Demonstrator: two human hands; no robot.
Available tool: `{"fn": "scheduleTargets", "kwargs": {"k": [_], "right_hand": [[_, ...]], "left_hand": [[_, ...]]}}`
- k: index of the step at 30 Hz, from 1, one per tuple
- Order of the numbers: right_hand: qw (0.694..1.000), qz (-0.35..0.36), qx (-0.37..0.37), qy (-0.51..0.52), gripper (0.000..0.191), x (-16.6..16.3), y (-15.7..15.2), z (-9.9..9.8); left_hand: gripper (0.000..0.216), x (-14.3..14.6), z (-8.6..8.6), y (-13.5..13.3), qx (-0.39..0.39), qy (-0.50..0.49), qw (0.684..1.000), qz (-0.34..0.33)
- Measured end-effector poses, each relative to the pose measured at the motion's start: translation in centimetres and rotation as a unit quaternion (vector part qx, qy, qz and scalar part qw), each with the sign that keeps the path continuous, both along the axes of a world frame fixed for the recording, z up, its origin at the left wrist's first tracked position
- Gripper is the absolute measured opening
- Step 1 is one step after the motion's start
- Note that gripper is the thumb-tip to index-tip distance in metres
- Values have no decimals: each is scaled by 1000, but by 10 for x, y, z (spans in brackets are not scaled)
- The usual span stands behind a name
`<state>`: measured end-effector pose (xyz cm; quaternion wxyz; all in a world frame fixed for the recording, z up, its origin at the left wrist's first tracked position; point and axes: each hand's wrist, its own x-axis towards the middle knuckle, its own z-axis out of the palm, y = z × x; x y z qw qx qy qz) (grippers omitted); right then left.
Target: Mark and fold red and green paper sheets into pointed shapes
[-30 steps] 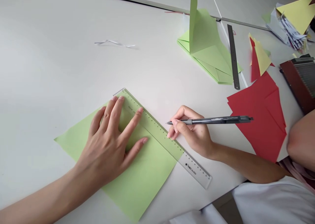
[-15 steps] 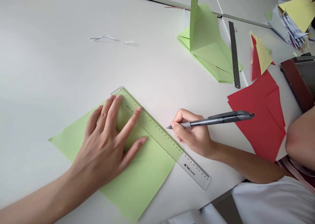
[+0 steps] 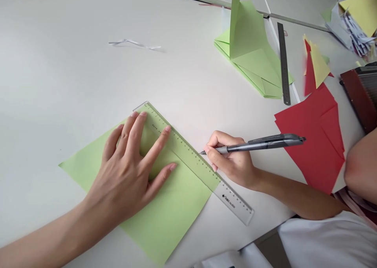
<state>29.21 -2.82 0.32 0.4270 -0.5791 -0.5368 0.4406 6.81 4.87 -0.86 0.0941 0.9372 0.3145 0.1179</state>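
Note:
A sheet of light green paper (image 3: 171, 217) lies on the white table in front of me. Along its upper right edge rests a clear plastic ruler (image 3: 234, 201), one end sticking out past the paper. My left hand (image 3: 126, 162) is spread flat, its fingers pressing on the ruler and paper. Between the thumb and fingers of my right hand (image 3: 232, 162) is a pen (image 3: 265, 142) with a grey grip. The pen's tip is at the ruler's marked edge, near its middle; whether it touches the paper I cannot tell.
Folded green paper (image 3: 253, 59) stands at the back, a dark metal ruler (image 3: 283, 63) against its right side. Red paper (image 3: 315, 138) and yellow pieces (image 3: 319, 65) lie to the right. A twisted white strip (image 3: 134, 44) rests farther back. A dark red box-like object (image 3: 361, 97) is at the right edge.
The view has shifted slightly, so background things appear a little farther right. Both hands, the ruler and the pen keep nearly the same places on the paper.

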Motion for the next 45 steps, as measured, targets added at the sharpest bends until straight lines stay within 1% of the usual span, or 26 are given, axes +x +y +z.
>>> {"fn": "scheduleTargets", "kwargs": {"k": [11,16,20,45], "right_hand": [[1000,15,5,-1,24,2,0,0],[1000,17,8,7,24,2,0,-1],[1000,18,8,8,24,2,0,-1],[999,30,15,-3,25,2,2,1]], "left_hand": [[56,0,1,1,3,0,1000,2],[56,-1,-3,3,33,-14,999,0],[56,-1,-3,3,45,-14,999,-5],[57,1,-3,3,43,-14,999,-1]]}}
